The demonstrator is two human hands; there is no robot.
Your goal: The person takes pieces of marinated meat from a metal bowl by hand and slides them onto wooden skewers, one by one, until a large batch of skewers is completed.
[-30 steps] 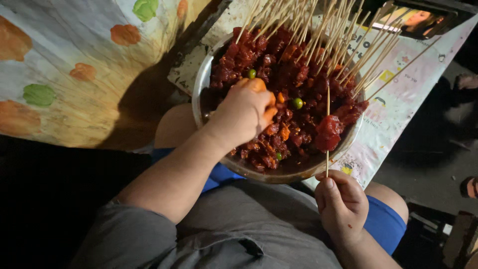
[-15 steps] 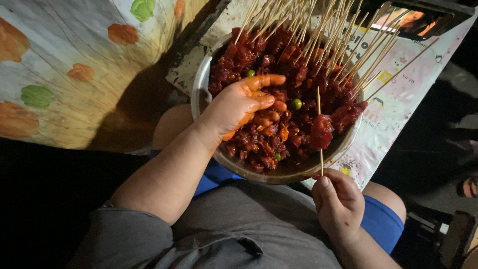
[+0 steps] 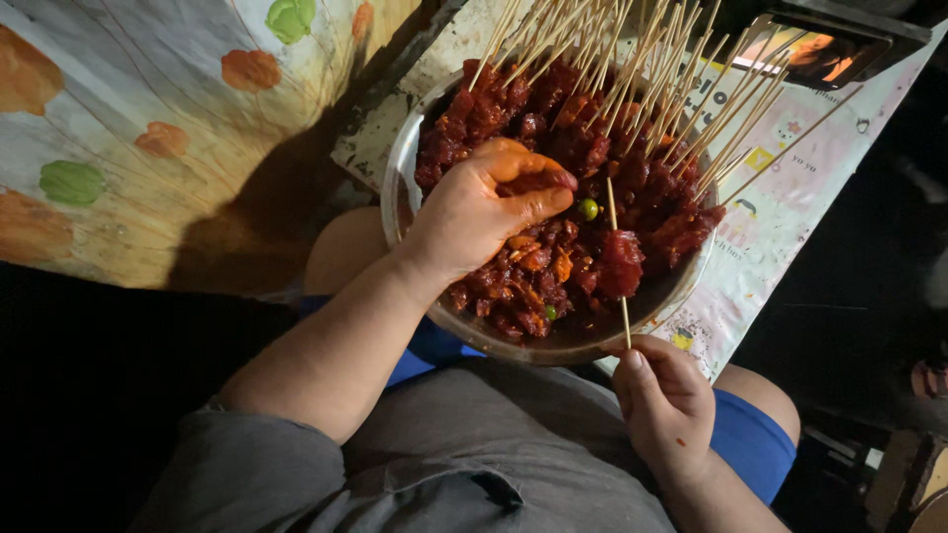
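A round metal bowl (image 3: 400,188) rests between my knees, heaped with dark red marinated meat pieces (image 3: 538,286) and a few green chillies. My left hand (image 3: 484,207), smeared orange, is over the bowl and pinches one meat piece (image 3: 538,183) between thumb and fingers. My right hand (image 3: 667,400) sits at the bowl's near rim and holds a thin wooden skewer (image 3: 620,286) upright, with a chunk of meat (image 3: 620,262) threaded on it. Several loaded skewers (image 3: 632,79) lean across the far side of the bowl.
A cloth with orange and green leaf shapes (image 3: 148,138) covers the ground at the left. Printed paper (image 3: 790,207) lies under the bowl at the right. A lit phone screen (image 3: 805,49) stands at the top right. My grey shirt and blue shorts fill the foreground.
My left hand has closed from spread fingers onto a meat piece and lifted slightly. The skewer in my right hand has shifted a little left and stays upright.
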